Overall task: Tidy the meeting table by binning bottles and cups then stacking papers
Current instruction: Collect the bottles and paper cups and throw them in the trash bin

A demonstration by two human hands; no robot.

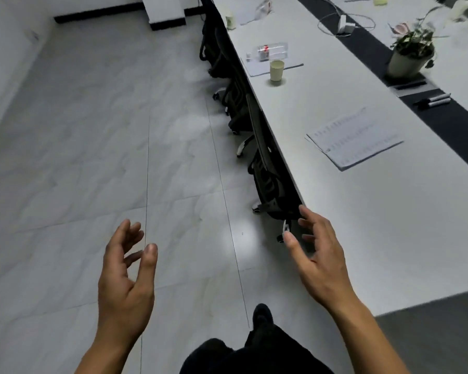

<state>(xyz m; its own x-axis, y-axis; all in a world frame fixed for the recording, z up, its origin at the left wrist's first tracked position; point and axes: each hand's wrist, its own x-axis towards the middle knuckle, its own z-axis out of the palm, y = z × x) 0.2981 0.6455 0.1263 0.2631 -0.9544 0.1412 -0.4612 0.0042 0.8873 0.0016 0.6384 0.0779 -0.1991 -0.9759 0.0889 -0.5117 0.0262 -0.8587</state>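
Grey floor tiles (92,157) show beneath both hands. The left hand (125,276) and right hand (319,263) hold nothing, fingers loosely spread, the right beside the table (389,225) corner. Farther along lie papers (354,137), then a pale cup (277,71) standing, with what looks like a clear bottle (272,51) lying behind it. Binning seems the step in hand; the next move probably calls for stepping forward to grasp the cup.
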